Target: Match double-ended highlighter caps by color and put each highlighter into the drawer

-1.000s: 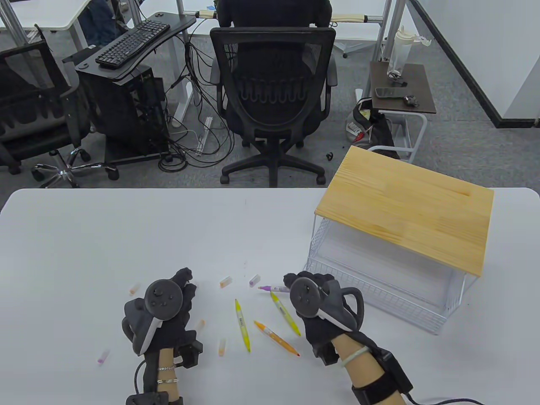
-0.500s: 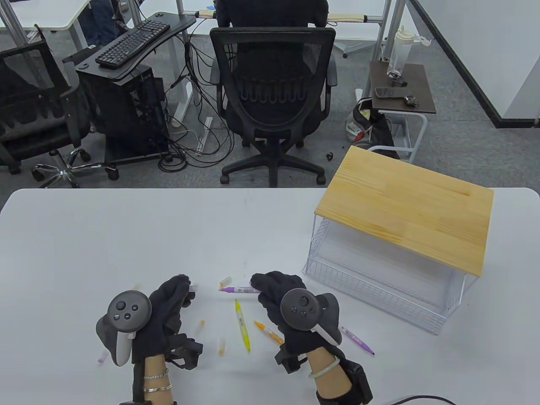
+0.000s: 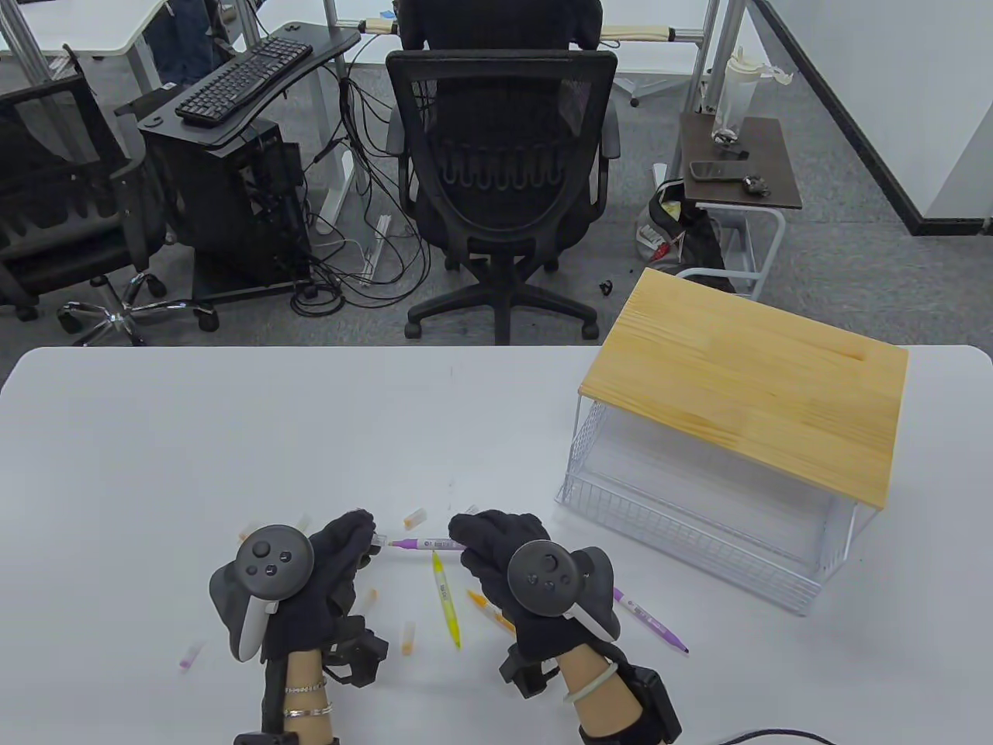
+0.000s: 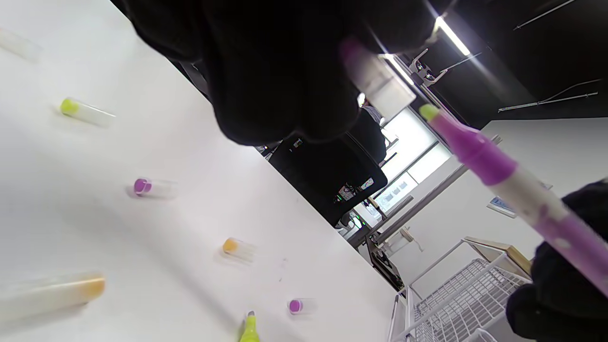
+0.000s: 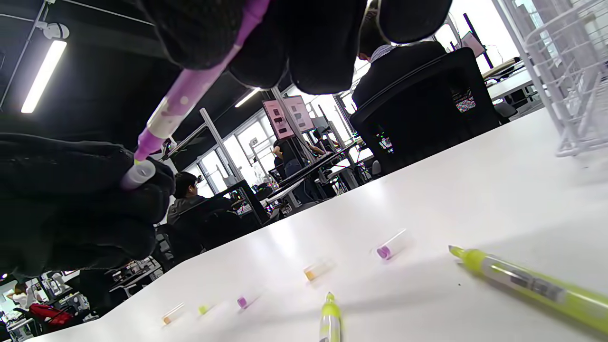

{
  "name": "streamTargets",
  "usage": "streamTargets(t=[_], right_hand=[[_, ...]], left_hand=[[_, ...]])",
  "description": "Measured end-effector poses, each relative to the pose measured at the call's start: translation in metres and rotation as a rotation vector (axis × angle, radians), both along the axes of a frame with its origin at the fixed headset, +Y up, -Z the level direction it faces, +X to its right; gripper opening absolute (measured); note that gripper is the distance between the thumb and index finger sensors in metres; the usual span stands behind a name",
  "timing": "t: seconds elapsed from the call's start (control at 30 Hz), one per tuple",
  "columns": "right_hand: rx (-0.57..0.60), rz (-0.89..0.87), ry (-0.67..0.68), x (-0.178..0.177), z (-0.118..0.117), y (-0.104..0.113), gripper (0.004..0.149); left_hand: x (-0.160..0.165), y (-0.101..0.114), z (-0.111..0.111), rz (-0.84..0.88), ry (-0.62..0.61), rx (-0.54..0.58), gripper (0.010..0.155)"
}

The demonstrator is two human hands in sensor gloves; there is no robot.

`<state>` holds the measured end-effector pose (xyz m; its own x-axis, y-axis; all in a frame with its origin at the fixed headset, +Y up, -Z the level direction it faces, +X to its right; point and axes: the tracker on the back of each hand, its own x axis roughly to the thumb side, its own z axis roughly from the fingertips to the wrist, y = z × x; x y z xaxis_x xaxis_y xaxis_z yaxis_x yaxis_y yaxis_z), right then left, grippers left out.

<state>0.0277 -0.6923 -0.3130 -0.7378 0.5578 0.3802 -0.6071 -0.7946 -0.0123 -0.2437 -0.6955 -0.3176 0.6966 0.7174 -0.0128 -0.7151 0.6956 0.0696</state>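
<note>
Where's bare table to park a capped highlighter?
Bare: the far half of the table, beyond both hands, and the near-right corner beside the drawer. Crowded: between the left hand and right hand, strewn with caps and highlighters.

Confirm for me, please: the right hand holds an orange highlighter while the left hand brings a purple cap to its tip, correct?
Not quite: the highlighter in the right hand is purple, not orange, as the table view shows. The left hand does bring a purple cap to its tip.

table view – high, looking down | wrist views – low, tilted, close | shared: purple highlighter point(image 3: 425, 543)
</note>
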Motion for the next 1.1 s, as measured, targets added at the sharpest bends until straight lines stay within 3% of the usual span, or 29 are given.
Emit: streamTargets(t=[0.5,0.7,0.9,1.1], right_hand=[[-0.014,-0.012,0.011,-0.001,0.002,-0.002,0.044],[0.000,-0.018,-0.003,0.001,0.002,-0.002,0.044],[0.029,0.052,-0.042,0.003,0.002,-0.002,0.043],[-0.014,0.055,-0.026,0.006,-0.002,-0.003,0.042]], left_hand=[[0.000,0.003,0.004,0.042,-0.038,0.001,0.046],[0.009,-0.001,0.000,0.071,-0.123,-0.045,0.047],[0.022,-0.003,-0.003,0.000,-0.193,-0.067,0.048],[0.038,0.005,0.001,-0.165,-0.149,-0.003,0.047]])
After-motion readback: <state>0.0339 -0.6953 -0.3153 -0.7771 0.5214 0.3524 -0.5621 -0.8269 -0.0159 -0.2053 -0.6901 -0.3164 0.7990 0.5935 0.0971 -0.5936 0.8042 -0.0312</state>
